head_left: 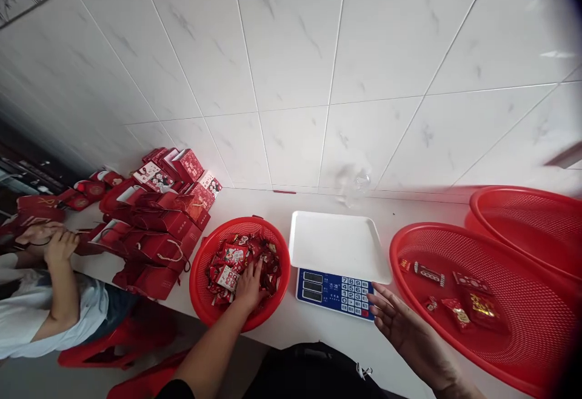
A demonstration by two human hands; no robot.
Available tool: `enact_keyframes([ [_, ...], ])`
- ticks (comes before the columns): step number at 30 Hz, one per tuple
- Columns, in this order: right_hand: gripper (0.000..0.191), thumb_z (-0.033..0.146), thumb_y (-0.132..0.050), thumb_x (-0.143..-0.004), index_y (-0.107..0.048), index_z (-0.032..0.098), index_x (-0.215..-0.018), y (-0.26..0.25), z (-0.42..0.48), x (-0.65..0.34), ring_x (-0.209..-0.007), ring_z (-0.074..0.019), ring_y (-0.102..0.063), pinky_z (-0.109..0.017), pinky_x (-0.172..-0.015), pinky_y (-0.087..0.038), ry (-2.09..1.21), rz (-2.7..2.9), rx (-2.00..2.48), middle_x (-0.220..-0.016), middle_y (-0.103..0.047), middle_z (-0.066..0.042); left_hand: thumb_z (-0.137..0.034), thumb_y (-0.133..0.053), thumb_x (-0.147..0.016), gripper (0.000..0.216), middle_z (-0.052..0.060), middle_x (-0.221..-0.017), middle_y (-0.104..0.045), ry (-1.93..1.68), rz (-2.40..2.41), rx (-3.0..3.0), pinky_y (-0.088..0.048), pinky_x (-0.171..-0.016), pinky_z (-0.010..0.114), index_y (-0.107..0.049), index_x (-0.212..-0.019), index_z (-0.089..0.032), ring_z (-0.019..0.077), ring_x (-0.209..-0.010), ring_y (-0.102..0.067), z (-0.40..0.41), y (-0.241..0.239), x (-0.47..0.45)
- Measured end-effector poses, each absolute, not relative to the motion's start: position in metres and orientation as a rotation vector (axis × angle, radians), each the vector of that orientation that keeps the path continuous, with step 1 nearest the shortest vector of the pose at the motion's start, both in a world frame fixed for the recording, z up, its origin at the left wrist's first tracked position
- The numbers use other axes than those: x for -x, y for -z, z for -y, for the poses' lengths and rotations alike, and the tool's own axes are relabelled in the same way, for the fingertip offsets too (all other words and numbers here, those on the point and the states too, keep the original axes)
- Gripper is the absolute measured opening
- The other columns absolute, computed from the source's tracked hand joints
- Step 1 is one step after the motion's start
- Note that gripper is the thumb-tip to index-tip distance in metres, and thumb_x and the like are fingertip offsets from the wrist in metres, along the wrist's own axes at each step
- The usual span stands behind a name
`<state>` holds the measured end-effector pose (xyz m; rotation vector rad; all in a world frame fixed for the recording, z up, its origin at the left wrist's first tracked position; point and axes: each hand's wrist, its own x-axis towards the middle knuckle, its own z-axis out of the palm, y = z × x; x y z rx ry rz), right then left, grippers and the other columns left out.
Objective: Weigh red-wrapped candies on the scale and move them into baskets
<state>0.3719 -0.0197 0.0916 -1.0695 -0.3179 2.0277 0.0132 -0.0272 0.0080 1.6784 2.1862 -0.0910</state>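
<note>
My left hand (251, 287) reaches into a round red basket (195, 290) of wrapped candies (235, 255). Its fingers are spread on top of the red packets; the fingertips are partly lost among them. To the right, my right hand (402, 320) hovers palm-up with fingers stretched out and nothing in it. Those fingertips are beside the blue keypad of a digital scale (334, 293), which has a white tray (336, 238). A larger red basket (522, 247) beyond my right hand holds several loose wrapped sweets (459, 311).
Another red basket (522, 196) stands at the back right. Behind the scale, a see-through plastic bag (357, 187) lies by the tiled wall. Red gift boxes (170, 229) are piled on the left. A co-worker (59, 302) sits there beside a red stool (120, 338).
</note>
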Motion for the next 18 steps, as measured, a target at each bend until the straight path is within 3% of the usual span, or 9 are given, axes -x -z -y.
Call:
enact_keyframes([
  [2,0.043,0.033,-0.074,-0.065,-0.061,0.028,-0.106,-0.096,0.022,-0.365,-0.077,-0.013,-0.065,-0.021,-0.068,-0.054,-2.025,0.296,1.086,-0.09,-0.071,0.0,-0.026,-0.063,-0.067,0.088,0.011,-0.15,-0.016,0.072,-2.097,-1.731,-0.032,-0.098,0.039,-0.018,-0.142,-0.028,0.0315,-0.13,-0.03,0.02,-0.011,-0.013],
  [5,0.042,0.033,-0.071,-0.068,-0.059,0.028,-0.109,-0.104,0.028,-0.351,-0.078,-0.0137,-0.065,-0.021,-0.067,-0.054,-2.047,0.318,1.163,-0.092,-0.07,-0.001,-0.026,-0.066,-0.065,0.079,0.006,-0.15,-0.016,0.089,-1.966,-1.749,-0.035,-0.095,0.043,-0.032,-0.136,-0.034,0.0353,-0.128,-0.032,0.011,-0.014,-0.01],
  [10,0.04,0.033,-0.07,-0.069,-0.06,0.027,-0.107,-0.114,0.032,-0.324,-0.075,-0.0129,-0.065,-0.021,-0.067,-0.054,-2.022,0.382,1.246,-0.087,-0.071,-0.001,-0.029,-0.062,-0.069,0.038,0.009,-0.134,-0.042,-0.167,-1.842,-1.68,-0.037,-0.093,0.037,-0.062,-0.106,-0.023,0.0282,-0.111,-0.05,0.001,-0.008,0.0],
  [13,0.039,0.033,-0.07,-0.07,-0.061,0.026,-0.107,-0.115,0.031,-0.31,-0.075,-0.0129,-0.065,-0.021,-0.068,-0.053,-2.017,0.419,1.246,-0.087,-0.071,-0.001,-0.03,-0.061,-0.071,0.02,0.01,-0.11,-0.059,-0.513,-1.805,-1.466,-0.041,-0.088,0.033,-0.067,-0.085,-0.017,0.024,-0.097,-0.058,-0.004,0.001,0.008],
  [18,0.032,0.031,-0.068,-0.073,-0.063,0.025,-0.105,-0.108,0.033,-0.297,-0.074,-0.0124,-0.064,-0.022,-0.067,-0.053,-2.014,0.388,1.241,-0.088,-0.071,-0.002,-0.039,-0.052,-0.08,0.032,0.01,-0.098,-0.066,-0.735,-1.788,-1.255,-0.045,-0.082,0.03,-0.061,-0.099,-0.014,0.0211,-0.093,-0.06,-0.009,0.002,0.022],
])
